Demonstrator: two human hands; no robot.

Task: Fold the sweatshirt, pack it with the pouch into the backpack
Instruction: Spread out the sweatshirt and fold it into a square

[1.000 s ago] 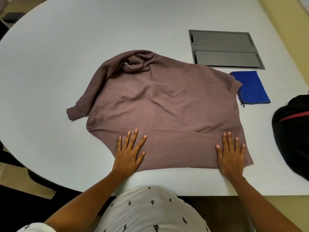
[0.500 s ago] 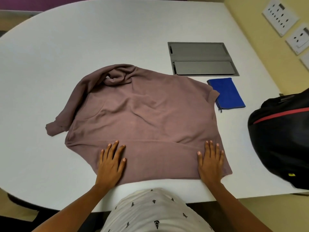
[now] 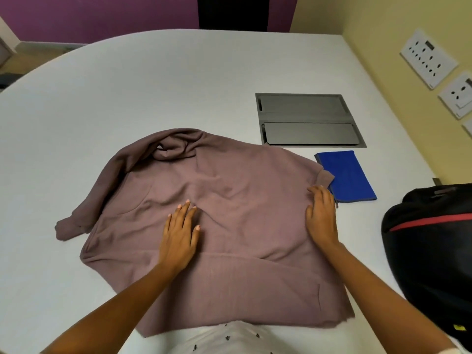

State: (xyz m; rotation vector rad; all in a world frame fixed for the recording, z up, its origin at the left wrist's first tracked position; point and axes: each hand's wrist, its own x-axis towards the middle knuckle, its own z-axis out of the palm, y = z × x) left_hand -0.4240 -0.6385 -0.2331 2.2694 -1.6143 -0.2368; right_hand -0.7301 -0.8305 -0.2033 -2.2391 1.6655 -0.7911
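A mauve sweatshirt (image 3: pixel 229 190) lies spread on the white table (image 3: pixel 127 93), one sleeve trailing off to the left and the collar bunched at the far side. My left hand (image 3: pixel 180 232) lies flat on the middle of the cloth, fingers straight. My right hand (image 3: pixel 322 217) presses flat on the sweatshirt's right edge, fingers together. A blue pouch (image 3: pixel 347 175) lies just right of that edge, partly under the cloth's corner. A black backpack (image 3: pixel 431 246) with a red stripe sits at the table's right edge.
A grey recessed cable panel (image 3: pixel 309 120) is set into the table beyond the pouch. A yellow wall with socket plates (image 3: pixel 429 58) runs along the right side. The table's near edge is against my body.
Both hands have slid forward from the sweatshirt's near hem, the left to its middle and the right to its right edge. The view has shifted, showing more of the wall and backpack.
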